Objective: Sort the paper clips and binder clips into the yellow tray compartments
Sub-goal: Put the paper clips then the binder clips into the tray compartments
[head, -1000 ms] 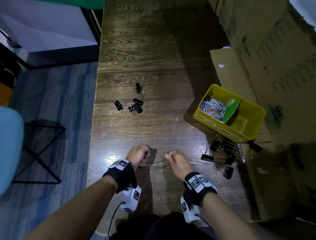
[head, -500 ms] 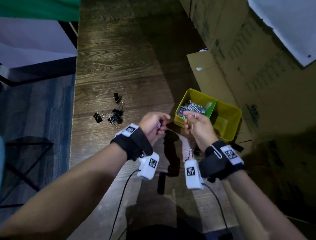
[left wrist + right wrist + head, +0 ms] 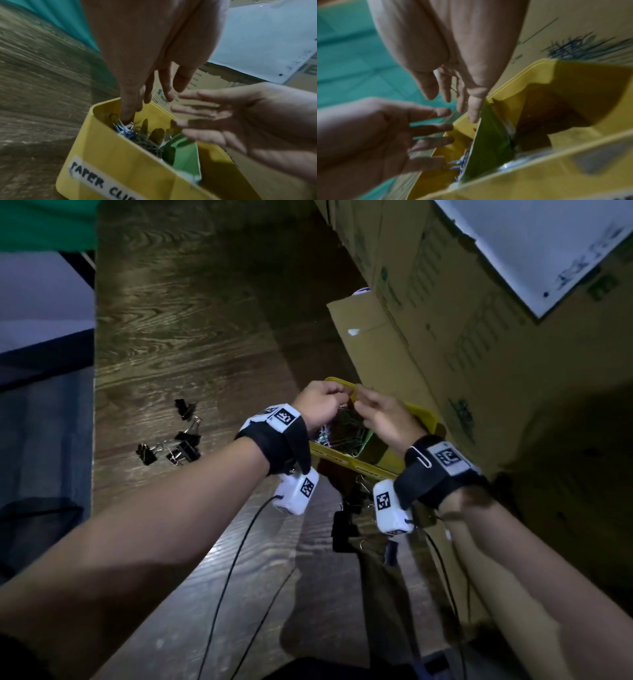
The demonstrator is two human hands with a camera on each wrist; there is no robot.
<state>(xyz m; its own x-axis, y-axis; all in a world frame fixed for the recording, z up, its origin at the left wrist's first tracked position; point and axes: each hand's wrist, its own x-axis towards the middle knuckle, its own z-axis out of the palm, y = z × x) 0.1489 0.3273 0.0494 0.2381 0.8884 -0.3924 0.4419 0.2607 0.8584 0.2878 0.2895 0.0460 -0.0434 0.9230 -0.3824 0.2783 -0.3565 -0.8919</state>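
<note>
The yellow tray [image 3: 424, 416] stands at the right of the table, split by a green divider [image 3: 186, 155]. Its left compartment, labelled "PAPER CLIPS", holds a pile of paper clips [image 3: 127, 128]; the right compartment [image 3: 556, 108] looks bare. My left hand [image 3: 334, 397] and right hand [image 3: 364, 405] hover together over the paper clip pile [image 3: 346, 433]. In the left wrist view the left hand [image 3: 154, 101] points straight down with nothing in it. The right hand [image 3: 453, 100] is spread and holds nothing. Black binder clips [image 3: 178, 440] lie on the table to the left.
More binder clips [image 3: 342, 529] lie on the table in front of the tray, partly behind my wrists. Cardboard boxes [image 3: 462, 320] wall off the right side, close behind the tray. A paper clip [image 3: 421, 455] hangs on the right wrist strap. The table's left edge [image 3: 94, 440] drops to the floor.
Both hands rose from the table's front and travelled to the tray, each pinching something small. Now their fingers are spread over the paper clip compartment and hold nothing.
</note>
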